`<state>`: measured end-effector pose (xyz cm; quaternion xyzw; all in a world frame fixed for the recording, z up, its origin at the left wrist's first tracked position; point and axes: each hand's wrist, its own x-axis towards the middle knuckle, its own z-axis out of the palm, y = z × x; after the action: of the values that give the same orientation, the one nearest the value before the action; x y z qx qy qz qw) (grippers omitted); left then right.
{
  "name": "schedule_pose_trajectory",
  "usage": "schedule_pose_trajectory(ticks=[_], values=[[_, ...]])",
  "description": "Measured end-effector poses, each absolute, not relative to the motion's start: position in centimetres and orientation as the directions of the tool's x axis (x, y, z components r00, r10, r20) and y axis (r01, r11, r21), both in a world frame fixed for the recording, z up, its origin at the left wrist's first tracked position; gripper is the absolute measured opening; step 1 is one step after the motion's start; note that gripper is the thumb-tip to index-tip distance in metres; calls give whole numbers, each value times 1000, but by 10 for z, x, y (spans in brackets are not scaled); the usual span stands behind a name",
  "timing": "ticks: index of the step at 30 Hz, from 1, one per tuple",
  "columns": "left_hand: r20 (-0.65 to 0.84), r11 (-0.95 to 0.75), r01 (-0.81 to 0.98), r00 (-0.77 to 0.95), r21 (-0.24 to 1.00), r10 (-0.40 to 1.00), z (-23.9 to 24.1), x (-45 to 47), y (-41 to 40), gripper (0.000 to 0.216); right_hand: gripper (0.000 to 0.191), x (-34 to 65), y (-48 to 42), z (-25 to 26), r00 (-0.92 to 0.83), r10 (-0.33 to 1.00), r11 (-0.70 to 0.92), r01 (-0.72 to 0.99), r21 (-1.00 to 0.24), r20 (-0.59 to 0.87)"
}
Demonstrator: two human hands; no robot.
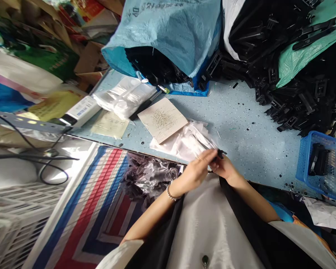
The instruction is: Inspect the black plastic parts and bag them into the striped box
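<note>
Both hands meet at the front edge of the table, around a small black plastic part. My left hand, with a beaded bracelet at its wrist, has its fingers pinched together at the part. From the other side, my right hand grips it with curled fingers. The hands cover much of the part, so its full shape is hidden. Just beyond my left hand lies a stack of clear plastic bags. A square board with tiny metallic bits heaped in its middle rests partly on those bags.
A blue woven sack of black parts stands at the back. Heaped black parts cover the right rear. At the right edge sits a blue basket. Below the left edge, a striped bag holds bagged pieces.
</note>
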<state>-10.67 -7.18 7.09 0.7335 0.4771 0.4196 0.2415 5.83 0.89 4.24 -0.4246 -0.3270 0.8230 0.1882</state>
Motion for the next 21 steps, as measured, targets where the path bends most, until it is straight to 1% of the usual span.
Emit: schedule_pose_trajectory(ticks=[2,3,4,5,6,7,8,10,11,12,13,14,16,17,18,19,21], values=[[360,-430,426,237,796,902,74,-94,-77,75,22,57,11,47,-484,693,-603,19,-797,-535],[347,-411,432,223,803,911,75,-90,-79,74,20,58,11,52,-450,742,-524,71,-849,-496],[331,-389,457,204,800,921,77,-89,-81,72,18,59,11,56,-429,793,-409,151,-900,-433],[313,-368,486,193,792,930,82,-90,-83,68,14,61,9,62,-438,825,-279,233,-932,-356],[291,-346,513,187,786,938,89,-93,-87,62,11,63,6,68,-484,826,-163,288,-944,-290],[264,-320,528,181,787,947,100,-100,-92,55,12,64,3,73,-562,786,-95,299,-949,-256],[230,-289,529,176,798,957,112,-110,-99,48,18,65,0,78,-655,710,-97,273,-957,-259],[134,-201,504,166,840,977,139,-138,-119,35,34,67,-5,85,-801,523,-216,205,-955,-291],[71,-154,490,184,858,980,150,-156,-131,31,41,66,-6,87,-838,454,-283,186,-941,-302],[-8,-99,487,212,868,977,155,-175,-144,30,43,66,-6,87,-854,418,-329,175,-928,-309],[-92,-23,500,205,866,974,154,-196,-156,28,42,65,-6,86,-852,419,-348,168,-922,-314],[-197,77,535,172,842,965,146,-216,-166,29,39,64,-6,84,-837,447,-352,161,-922,-317],[-419,332,614,-3,716,908,110,-253,-177,31,33,61,-3,78,-789,523,-349,146,-926,-321],[-511,456,642,-115,616,852,86,-268,-177,31,32,60,-2,75,-767,554,-351,138,-926,-324],[-583,583,654,-256,482,771,61,-280,-175,31,31,59,0,72,-748,578,-356,130,-925,-327],[-609,683,640,-398,352,686,36,-288,-171,34,31,58,1,69,-734,593,-360,126,-924,-331],[-611,737,618,-481,272,629,-5,-295,-159,46,33,58,3,65,-712,614,-360,130,-924,-339]])
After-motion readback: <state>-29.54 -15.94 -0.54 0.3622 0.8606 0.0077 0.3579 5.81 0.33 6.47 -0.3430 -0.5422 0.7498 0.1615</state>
